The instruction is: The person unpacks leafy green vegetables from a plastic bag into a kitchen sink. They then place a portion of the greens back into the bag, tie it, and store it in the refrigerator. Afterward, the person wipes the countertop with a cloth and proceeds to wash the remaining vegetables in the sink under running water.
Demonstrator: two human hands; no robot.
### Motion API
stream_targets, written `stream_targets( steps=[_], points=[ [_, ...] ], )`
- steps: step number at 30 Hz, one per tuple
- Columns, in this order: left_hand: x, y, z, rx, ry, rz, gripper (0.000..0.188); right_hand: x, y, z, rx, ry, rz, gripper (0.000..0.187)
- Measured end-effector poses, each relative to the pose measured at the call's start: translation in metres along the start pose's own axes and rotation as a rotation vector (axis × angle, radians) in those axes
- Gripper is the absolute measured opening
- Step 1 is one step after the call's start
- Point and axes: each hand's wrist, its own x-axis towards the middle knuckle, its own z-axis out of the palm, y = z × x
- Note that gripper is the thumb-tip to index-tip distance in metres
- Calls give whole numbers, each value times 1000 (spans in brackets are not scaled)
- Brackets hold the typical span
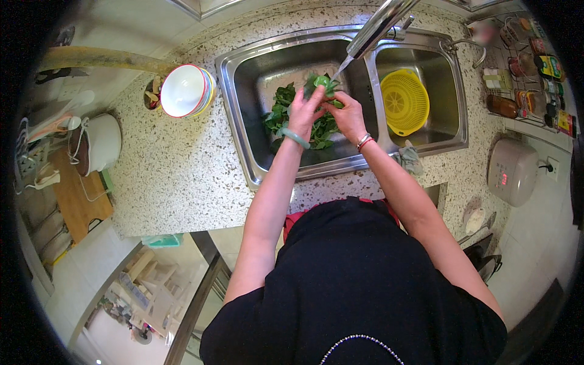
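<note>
Over the left basin of the steel sink [240, 115], both my hands meet at a bunch of leafy greens [321, 81]. My left hand [305, 111], with a jade-coloured bangle at the wrist, has its fingers closed on the greens. Close beside it, my right hand [347, 115] pinches the same bunch from the right. Water runs from the faucet [374, 33] onto the leaves at my fingertips. Beneath and around my hands, a heap of dark green leaves [278, 108] lies in the basin, partly hidden by my left hand and forearm.
In the right basin sits a yellow colander [405, 103]. A grey cloth [409, 159] hangs at the sink's front rim. Stacked bowls [184, 91] stand on the speckled counter [170, 164] at left. Jars and bottles fill a wall rack [523, 76] at right.
</note>
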Motion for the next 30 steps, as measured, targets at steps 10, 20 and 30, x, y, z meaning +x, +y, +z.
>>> stream_targets(
  steps=[10,20,30],
  points=[
    [24,-20,-3,-2,152,223,29,5,-2,-6,306,107,342,29],
    [21,-18,-15,36,15,159,16,16,-16,2,512,38,481,27],
    [3,-12,8,228,32,202,34,23,-12,-2,745,12,572,25]
  ],
)
